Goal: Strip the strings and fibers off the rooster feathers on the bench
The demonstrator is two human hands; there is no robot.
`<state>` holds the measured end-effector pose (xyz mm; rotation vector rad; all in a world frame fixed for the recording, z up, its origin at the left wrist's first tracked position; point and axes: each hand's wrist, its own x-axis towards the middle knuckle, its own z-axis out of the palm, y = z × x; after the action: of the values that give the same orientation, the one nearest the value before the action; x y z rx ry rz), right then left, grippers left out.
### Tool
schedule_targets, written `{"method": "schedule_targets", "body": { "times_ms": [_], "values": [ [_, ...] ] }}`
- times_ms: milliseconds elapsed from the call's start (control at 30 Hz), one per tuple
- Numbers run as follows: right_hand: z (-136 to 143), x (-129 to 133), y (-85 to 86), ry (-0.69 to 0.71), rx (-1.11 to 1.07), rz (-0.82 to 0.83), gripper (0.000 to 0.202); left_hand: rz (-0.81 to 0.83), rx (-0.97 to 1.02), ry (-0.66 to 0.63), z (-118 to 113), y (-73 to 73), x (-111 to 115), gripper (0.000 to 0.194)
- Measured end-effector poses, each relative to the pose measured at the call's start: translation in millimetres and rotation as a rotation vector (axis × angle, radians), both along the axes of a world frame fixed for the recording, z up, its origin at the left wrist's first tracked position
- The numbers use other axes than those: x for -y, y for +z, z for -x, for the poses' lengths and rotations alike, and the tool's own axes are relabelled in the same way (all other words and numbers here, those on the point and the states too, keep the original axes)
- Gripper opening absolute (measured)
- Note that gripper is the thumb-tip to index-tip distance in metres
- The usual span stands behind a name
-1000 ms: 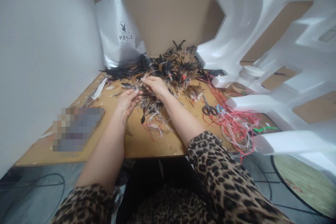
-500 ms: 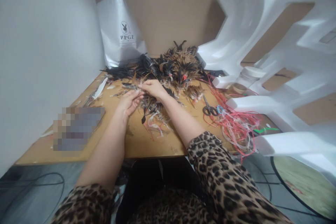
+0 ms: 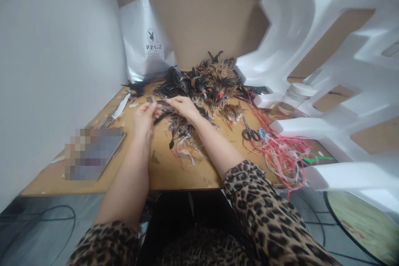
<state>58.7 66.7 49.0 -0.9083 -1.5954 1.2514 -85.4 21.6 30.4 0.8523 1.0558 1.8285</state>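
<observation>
Over the left-middle of the table, my left hand (image 3: 145, 118) is closed, thumb and fingertips pinched together. A short gap to its right, my right hand (image 3: 184, 107) pinches too. Between the fingertips stretches a dark feather (image 3: 161, 102), blurred, which both hands appear to grip. Just beyond them lies a heap of black feathers (image 3: 174, 83), joining a pile of brown feathers (image 3: 222, 75). Below my right hand, smaller mottled feathers (image 3: 181, 129) lie with pale and pink strands (image 3: 187, 149) at their ends.
Black-handled scissors (image 3: 250, 132) lie right of my right forearm, beside tangled pink and white strings (image 3: 286, 151). A phone-like flat object (image 3: 96, 153), partly pixelated, is at the left. White foam pieces (image 3: 346, 176) stand on the right; a silver bag (image 3: 143, 45) stands behind.
My hands have drawn apart, the left one moving leftward. The dark feather now spans between them, and fewer black feathers spread at the back left. The view has shifted slightly.
</observation>
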Motion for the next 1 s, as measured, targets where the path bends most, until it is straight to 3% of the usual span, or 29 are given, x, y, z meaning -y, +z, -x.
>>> {"method": "schedule_targets", "body": {
  "times_ms": [67, 167, 200, 300, 433, 533, 800, 1000],
  "values": [
    [0, -1, 0.1, -0.026, -0.005, -0.003, 0.034, -0.029, 0.1, 0.136, 9, 1.3, -3, 0.009],
    [-2, -5, -3.2, -0.042, 0.067, -0.089, 0.026, -0.025, 0.109, 0.118, 8, -0.2, -2, 0.011],
    [-3, -7, -4.7, -0.041, 0.111, -0.132, 0.024, -0.018, 0.059, 0.026, 3, -1.0, 0, 0.013],
    [-6, -13, -8.6, -0.043, 0.296, -0.259, 0.019, 0.055, -0.13, -0.412, -18, -2.9, 12, 0.018],
    [-4, -23, -7.8, -0.022, 0.541, -0.349, 0.018, 0.157, -0.242, -0.877, -36, -5.2, 27, 0.024],
    [6, -31, -0.6, -0.009, 0.687, -0.456, 0.018, 0.207, -0.251, -1.113, -36, -8.3, 31, 0.026],
    [78, -55, 12.6, 0.117, 0.956, -0.61, 0.023, 0.113, -0.161, -1.278, -26, -12.2, 26, 0.024],
    [131, -69, 11.7, 0.193, 1.062, -0.659, 0.033, 0.008, -0.083, -1.263, -14, -16.4, 23, 0.025]
  ]
}}
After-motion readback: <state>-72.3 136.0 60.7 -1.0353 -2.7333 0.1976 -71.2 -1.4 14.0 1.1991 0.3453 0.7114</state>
